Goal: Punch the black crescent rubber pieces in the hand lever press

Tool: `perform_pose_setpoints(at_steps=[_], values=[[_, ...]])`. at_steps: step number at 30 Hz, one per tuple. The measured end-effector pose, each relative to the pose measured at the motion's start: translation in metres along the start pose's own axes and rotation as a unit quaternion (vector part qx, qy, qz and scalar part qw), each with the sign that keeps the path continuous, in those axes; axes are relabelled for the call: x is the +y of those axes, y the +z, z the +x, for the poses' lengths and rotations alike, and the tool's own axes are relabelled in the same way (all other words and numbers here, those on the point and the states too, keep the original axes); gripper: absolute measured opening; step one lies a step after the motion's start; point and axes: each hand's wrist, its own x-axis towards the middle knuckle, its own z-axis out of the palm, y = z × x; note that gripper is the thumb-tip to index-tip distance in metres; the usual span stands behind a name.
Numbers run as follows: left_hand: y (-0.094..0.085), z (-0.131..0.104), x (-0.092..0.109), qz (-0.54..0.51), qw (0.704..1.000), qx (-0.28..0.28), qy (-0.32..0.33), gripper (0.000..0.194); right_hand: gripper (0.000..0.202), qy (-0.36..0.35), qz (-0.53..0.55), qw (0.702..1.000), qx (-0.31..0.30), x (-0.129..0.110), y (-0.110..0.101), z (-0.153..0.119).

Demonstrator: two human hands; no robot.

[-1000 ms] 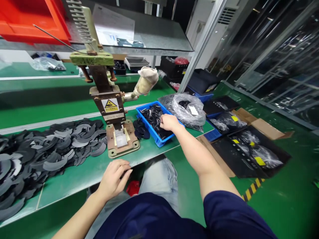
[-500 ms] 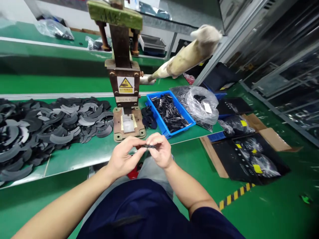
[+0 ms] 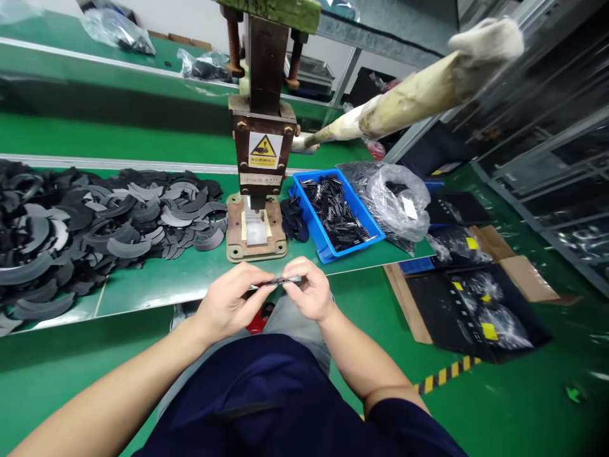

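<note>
Thin dark strip [image 3: 288, 280] at lower centre, pinched end to end: left hand [image 3: 231, 301] and right hand [image 3: 308, 291], each grip nearly closed on it. Looks light, fairly stiff, maybe slick; best held by the ends.

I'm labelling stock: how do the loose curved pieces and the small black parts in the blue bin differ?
The dark curved flat pieces are broad arcs; the small black narrow parts look straight. The curved pieces lie heaped on the bench, the narrow parts inside the bin. Both are jumbled.
</note>
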Motion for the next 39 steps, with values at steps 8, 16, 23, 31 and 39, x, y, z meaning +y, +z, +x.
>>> perform_pose_setpoints(at_steps=[8, 16, 23, 31, 39], values=[[-0.009, -0.001, -0.003, 0.004, 1.000, -0.013, 0.019, 0.025, 0.011, 0.007, -0.027, 0.999, -0.032, 0.003, -0.001, 0.002], [-0.044, 0.036, -0.101, 0.197, 0.979, 0.008, -0.060, 0.020, 0.050, -0.054, -0.068, 0.992, 0.092, -0.026, -0.059, 0.102], [-0.037, 0.073, -0.142, 0.305, 0.945, -0.114, -0.041, 0.030, 0.058, -0.211, -0.058, 0.971, 0.099, -0.092, -0.077, 0.211], [-0.031, 0.081, -0.142, 0.278, 0.949, -0.146, 0.020, 0.032, 0.026, -0.209, -0.038, 0.971, 0.111, -0.076, -0.049, 0.151], [-0.061, 0.073, -0.149, 0.282, 0.953, -0.111, -0.024, 0.037, 0.015, -0.249, -0.131, 0.952, 0.125, -0.020, -0.034, 0.086]])
